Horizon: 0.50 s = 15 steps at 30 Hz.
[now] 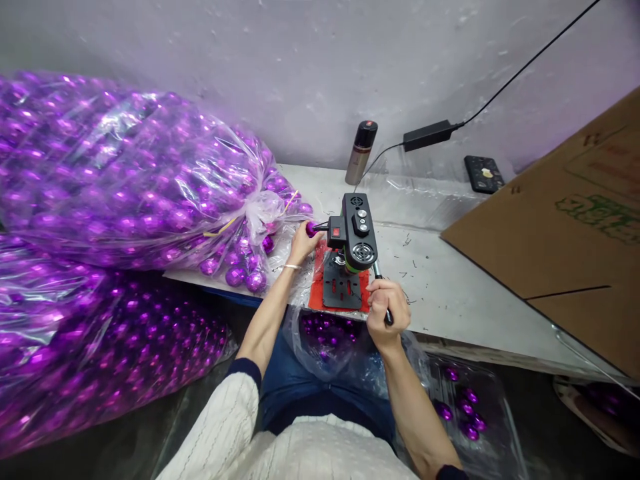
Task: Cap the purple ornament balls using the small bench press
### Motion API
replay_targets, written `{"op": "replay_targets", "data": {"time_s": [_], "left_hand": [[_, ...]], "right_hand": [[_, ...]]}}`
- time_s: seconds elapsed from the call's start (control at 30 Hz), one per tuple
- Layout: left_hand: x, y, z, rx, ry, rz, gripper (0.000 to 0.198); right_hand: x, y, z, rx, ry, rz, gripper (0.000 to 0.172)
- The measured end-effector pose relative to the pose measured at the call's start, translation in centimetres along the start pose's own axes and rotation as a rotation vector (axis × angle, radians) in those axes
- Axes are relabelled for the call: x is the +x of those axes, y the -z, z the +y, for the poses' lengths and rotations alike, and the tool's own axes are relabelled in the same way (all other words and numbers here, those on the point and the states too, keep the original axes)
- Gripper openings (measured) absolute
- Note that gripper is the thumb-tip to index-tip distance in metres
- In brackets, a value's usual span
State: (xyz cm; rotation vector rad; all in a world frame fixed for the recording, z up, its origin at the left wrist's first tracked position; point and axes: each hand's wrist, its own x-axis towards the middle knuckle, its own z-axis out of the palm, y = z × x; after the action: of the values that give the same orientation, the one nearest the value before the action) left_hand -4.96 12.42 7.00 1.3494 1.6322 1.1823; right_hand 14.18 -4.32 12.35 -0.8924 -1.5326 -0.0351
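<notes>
Beside the black machine [359, 230], a purple ball [312, 229] in your left hand [302, 245]

Your left fingers close narrowly around the ball, left of the machine's switch box [337, 231]. Your right hand [389, 307] wraps its fingers around the lever handle [389, 318]. Beneath the machine, a red mat [317, 287] lies on the table [480, 300]. Farther left, a tied clear bag [263, 210] bulges with purple balls [150, 180]; a bottle [361, 153] stands behind the machine.

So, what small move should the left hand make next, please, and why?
Probably bring the purple ball over the black base plate: the left hand holds it beside the black machine, not over the plate, while the right hand grips the lever.
</notes>
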Motion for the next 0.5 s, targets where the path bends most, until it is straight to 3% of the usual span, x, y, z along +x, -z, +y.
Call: {"op": "replay_targets", "data": {"time_s": [0.13,0.2,0.33,0.5], "left_hand": [[-5.0,2.1,-0.3,-0.632,0.325,-0.076,0.027],[-7.7,2.6,-0.4,-0.816,0.403,-0.105,0.028],[-11.2,1.8,-0.7,-0.862,0.422,-0.149,0.030],[-12.8,0.1,-1.2,-0.878,0.454,-0.242,0.035]], "right_hand": [[0.0,-0.3,-0.1,0.021,-0.055,0.044,0.027],[0.4,-0.5,-0.3,0.035,-0.096,0.068,0.028],[1.5,-0.4,-0.8,0.043,-0.134,0.077,0.031],[1.9,0.0,-0.8,0.028,-0.105,0.027,0.030]]}}
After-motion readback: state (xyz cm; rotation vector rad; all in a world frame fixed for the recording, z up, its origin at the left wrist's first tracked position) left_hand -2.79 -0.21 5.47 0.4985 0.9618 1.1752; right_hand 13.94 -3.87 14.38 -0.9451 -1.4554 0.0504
